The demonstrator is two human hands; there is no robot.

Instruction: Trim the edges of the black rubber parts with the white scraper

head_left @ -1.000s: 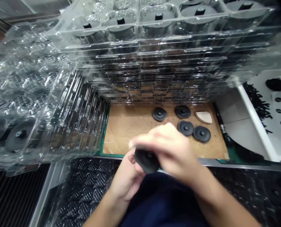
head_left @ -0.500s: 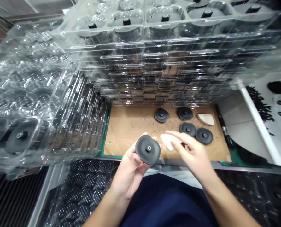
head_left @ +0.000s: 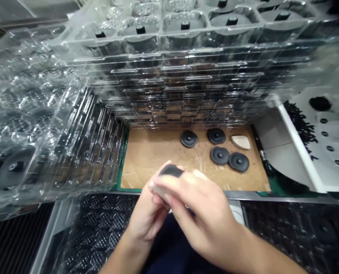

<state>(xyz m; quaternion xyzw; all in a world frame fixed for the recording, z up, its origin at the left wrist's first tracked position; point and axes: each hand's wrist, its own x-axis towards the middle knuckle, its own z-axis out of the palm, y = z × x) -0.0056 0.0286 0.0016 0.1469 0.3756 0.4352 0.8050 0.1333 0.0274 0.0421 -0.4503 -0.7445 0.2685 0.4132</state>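
Note:
My left hand (head_left: 145,215) is closed round a black, rounded-square plastic disc (head_left: 171,170), now tilted and seen partly edge-on. Reaching across it, my right hand (head_left: 207,207) pinches a pale wedge-shaped pad (head_left: 161,193) against the disc's near side. Fingers hide most of the pad and the disc's centre stub. Several similar black discs (head_left: 220,155) lie stub-up on the brown cardboard (head_left: 146,152) beyond my hands. To their right rests another pale wedge-shaped pad (head_left: 241,142).
Tall stacks of clear plastic trays (head_left: 163,70) stand behind the cardboard, with black discs in the top one. More clear trays (head_left: 43,125) rise at the left. A white-edged bin (head_left: 303,148) on the right has small black parts (head_left: 299,125) beyond its edge.
My right hand has moved left with the pale pad and brought it onto the black disc. The disc has tilted in my left hand. The view has shifted slightly.

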